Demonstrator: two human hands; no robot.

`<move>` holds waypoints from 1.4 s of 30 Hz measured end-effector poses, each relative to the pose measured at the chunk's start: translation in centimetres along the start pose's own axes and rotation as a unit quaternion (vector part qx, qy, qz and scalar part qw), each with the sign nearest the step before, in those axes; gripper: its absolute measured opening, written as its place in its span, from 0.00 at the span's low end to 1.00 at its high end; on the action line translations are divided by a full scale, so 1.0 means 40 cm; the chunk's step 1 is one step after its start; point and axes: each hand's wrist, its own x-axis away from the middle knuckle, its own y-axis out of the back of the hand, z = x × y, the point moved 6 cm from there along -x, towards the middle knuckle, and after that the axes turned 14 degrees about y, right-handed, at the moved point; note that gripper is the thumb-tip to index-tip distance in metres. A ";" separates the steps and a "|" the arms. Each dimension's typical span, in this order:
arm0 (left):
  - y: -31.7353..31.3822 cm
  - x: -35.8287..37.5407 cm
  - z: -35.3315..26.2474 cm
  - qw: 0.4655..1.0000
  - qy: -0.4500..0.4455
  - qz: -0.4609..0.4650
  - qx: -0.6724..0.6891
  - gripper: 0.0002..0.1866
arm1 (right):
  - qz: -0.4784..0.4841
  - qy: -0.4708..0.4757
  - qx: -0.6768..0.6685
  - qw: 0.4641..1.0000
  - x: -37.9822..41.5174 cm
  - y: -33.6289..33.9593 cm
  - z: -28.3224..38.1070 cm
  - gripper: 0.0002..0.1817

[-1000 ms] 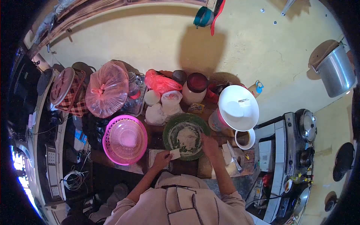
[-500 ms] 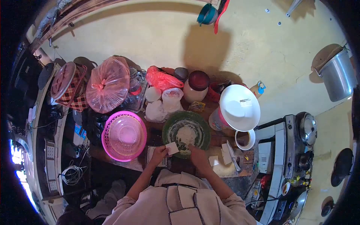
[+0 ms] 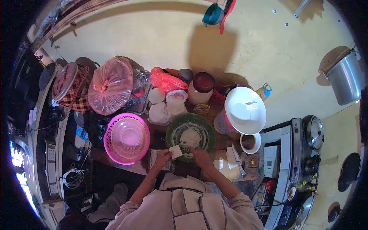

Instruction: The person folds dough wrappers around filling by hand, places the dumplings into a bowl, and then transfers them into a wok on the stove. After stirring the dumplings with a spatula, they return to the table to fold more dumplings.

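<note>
A green plate (image 3: 206, 131) dusted with white flour stands in the middle of the wooden table. My left hand (image 3: 162, 157) pinches a small white square piece (image 3: 175, 151) at the plate's near left rim. My right hand (image 3: 199, 155) rests at the plate's near rim, close to the square; whether it holds anything is unclear. Several more white squares (image 3: 225, 164) lie on a board to the right, beside a knife (image 3: 237, 159).
A pink basket (image 3: 126, 138) sits left of the plate. Bags (image 3: 110, 86), jars (image 3: 201, 88) and a white-lidded container (image 3: 245, 110) crowd the far side. A cup (image 3: 250, 142) and a stove (image 3: 303, 153) stand right. A metal pot (image 3: 345, 78) stands on the floor.
My right hand drew back from the flour on the plate to its near rim. My left hand lifted the white square slightly toward the plate.
</note>
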 end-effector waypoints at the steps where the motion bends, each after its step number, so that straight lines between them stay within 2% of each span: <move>1: -0.001 0.010 -0.015 1.000 -0.004 -0.006 -0.027 0.14 | 0.016 -0.003 -0.008 1.000 0.009 -0.005 0.002 0.17; 4: -0.005 0.024 -0.032 0.999 0.026 0.011 -0.035 0.14 | 0.065 -0.042 0.038 0.996 0.009 0.030 -0.014 0.18; 7: 0.000 -0.007 0.013 0.997 0.013 0.034 0.075 0.14 | 0.070 -0.091 0.023 0.993 -0.006 0.042 -0.029 0.19; 10: 0.005 -0.004 0.012 0.998 0.027 0.027 0.048 0.15 | 0.055 -0.002 0.039 0.998 0.013 0.006 -0.028 0.18; 13: 0.003 0.001 0.005 0.998 0.035 0.028 0.033 0.15 | 0.010 -0.093 -0.007 0.996 0.011 0.067 -0.035 0.17; 16: 0.008 0.000 0.009 0.998 0.046 0.025 0.042 0.16 | 0.047 -0.133 0.020 0.990 0.036 0.023 -0.020 0.16; 19: 0.007 -0.012 0.023 0.996 0.027 0.051 0.063 0.16 | -0.017 -0.063 -0.025 0.998 0.033 0.064 0.015 0.17; 22: 0.012 -0.032 0.055 0.983 0.031 0.073 0.166 0.15 | -0.073 -0.046 0.008 0.996 0.030 0.022 -0.026 0.16; 25: 0.014 -0.028 0.054 0.976 0.038 0.094 0.192 0.15 | 0.035 -0.049 0.057 0.997 0.035 0.041 0.035 0.15; 28: 0.009 -0.032 0.058 0.973 0.055 0.101 0.202 0.17 | -0.022 -0.003 0.068 0.997 0.044 0.055 -0.007 0.14; 31: 0.006 -0.032 0.056 0.972 0.036 0.122 0.196 0.19 | 0.000 -0.034 0.056 0.998 0.019 0.067 -0.038 0.13; 34: 0.007 -0.036 0.058 0.965 0.034 0.143 0.219 0.19 | 0.004 -0.019 0.025 0.999 0.023 0.054 -0.016 0.11; 37: 0.006 -0.034 0.052 0.971 0.021 0.132 0.197 0.19 | -0.032 0.056 0.053 0.996 0.039 0.136 0.031 0.13; 40: 0.000 -0.031 0.042 0.980 0.044 0.112 0.160 0.19 | 0.025 -0.006 0.058 0.998 0.067 0.128 0.012 0.16; 42: -0.002 -0.020 0.028 0.980 0.063 0.095 0.163 0.18 | -0.026 -0.028 -0.004 0.999 0.077 0.156 0.013 0.16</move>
